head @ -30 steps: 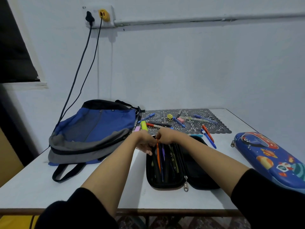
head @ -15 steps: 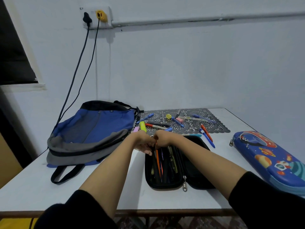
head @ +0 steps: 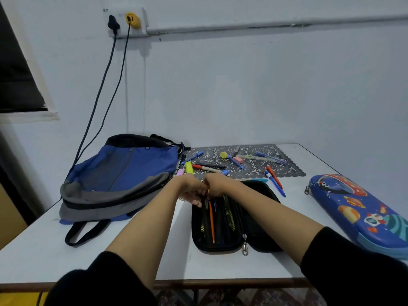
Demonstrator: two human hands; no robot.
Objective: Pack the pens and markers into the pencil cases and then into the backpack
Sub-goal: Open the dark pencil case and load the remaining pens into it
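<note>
Both grips, left hand (head: pixel 189 189) and right hand (head: pixel 218 184), meet over the soft black pencil case (head: pixel 220 245); whether holding, cannot tell.

One backpack (head: pixel 123 173), one black pencil case (head: pixel 220 246), one blue pencil case (head: pixel 362 206).
Beyond the left grip (head: pixel 190 189) and right grip (head: pixel 217 185) lie perhaps a dozen loose pens (head: pixel 274 187).

You have a backpack (head: pixel 123 173) in blue, grey and black; a plain black pencil case (head: pixel 220 244) holding an orange pen (head: pixel 212 224); a blue pencil case (head: pixel 357 208) printed with planets and a rocket; a grey lace-patterned mat (head: pixel 260 166); a yellow highlighter (head: pixel 189 167); a white worktop (head: pixel 44 257).
</note>
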